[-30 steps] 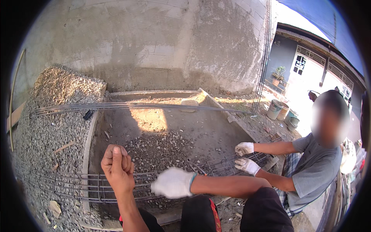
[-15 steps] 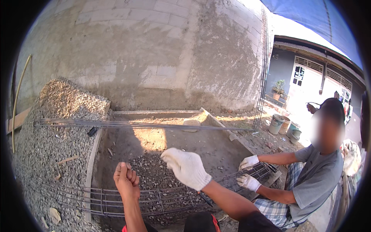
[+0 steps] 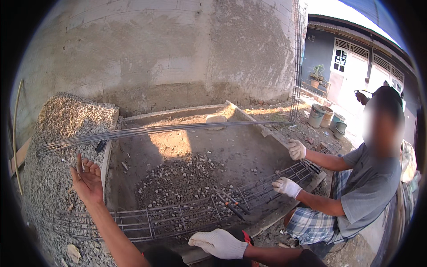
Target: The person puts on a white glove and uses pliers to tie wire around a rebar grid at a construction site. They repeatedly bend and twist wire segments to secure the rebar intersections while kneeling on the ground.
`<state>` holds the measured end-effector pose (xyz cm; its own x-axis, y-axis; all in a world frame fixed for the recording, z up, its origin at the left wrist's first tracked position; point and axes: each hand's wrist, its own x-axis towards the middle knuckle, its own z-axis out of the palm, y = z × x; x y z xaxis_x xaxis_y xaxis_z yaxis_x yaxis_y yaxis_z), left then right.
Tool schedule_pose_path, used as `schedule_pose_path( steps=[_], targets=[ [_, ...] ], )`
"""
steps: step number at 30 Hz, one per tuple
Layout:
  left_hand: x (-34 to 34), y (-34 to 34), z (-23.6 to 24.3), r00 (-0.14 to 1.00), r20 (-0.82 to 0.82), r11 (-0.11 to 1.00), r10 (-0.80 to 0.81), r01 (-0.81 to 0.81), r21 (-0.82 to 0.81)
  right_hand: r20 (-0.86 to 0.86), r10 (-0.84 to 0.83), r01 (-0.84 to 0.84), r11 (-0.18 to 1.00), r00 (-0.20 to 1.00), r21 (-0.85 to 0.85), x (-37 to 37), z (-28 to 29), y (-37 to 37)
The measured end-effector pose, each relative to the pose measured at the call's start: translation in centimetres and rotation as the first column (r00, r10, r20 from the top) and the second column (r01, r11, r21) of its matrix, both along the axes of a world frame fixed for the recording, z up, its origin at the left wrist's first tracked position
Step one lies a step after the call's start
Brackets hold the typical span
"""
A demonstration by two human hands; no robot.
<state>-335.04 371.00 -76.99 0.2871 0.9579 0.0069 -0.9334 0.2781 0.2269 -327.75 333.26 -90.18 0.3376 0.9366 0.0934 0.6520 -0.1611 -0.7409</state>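
Note:
My left hand [image 3: 89, 183], bare, is raised over the gravel at the left. Its index finger points up, the other fingers curl loosely apart, and nothing shows in it. Low in front of my body is my right hand [image 3: 220, 243], in a white knit glove. Its fingers are pressed together; whatever they may hold is hidden. Between me and the trough lies a long rebar cage [image 3: 180, 218] of bars and square ties. Pincers [image 3: 232, 204] with dark handles rest on it, a little beyond my right hand.
A co-worker [image 3: 369, 187] sits at the right, gloved hands near the cage's end. A bundle of thin rods [image 3: 178, 128] spans the trough [image 3: 173, 111]. A gravel heap [image 3: 75, 120] is at left, a dark object [image 3: 101, 146] on it. Buckets [image 3: 316, 115] stand far right.
My left hand has swung left and its fingers have spread. The right hand has dropped toward my body, uncovering the pincers. One of the co-worker's hands has lifted off the cage.

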Motion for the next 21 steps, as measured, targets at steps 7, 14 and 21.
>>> schedule_pose_path(
  steps=[7, 14, 21],
  targets=[
    [2.1, 3.1, -9.6, 0.972, 0.054, 0.916, -0.228, 0.195, 0.350, 0.266, -0.202, 0.218, 0.975, 0.943, -0.032, 3.3, 1.9, -3.4],
    [12.8, -23.2, -11.2, 0.678, -0.358, 0.684, -0.642, 0.717, 0.133, 0.171, -0.458, 0.401, 0.871, 0.872, 0.285, 4.0, 1.7, -2.3],
    [14.9, -23.1, -15.0, 0.669, -0.652, 0.711, -0.357, 0.647, 0.274, -0.468, -0.566, 0.527, 0.819, 0.679, -0.226, 5.7, 0.3, -12.3]
  ],
)
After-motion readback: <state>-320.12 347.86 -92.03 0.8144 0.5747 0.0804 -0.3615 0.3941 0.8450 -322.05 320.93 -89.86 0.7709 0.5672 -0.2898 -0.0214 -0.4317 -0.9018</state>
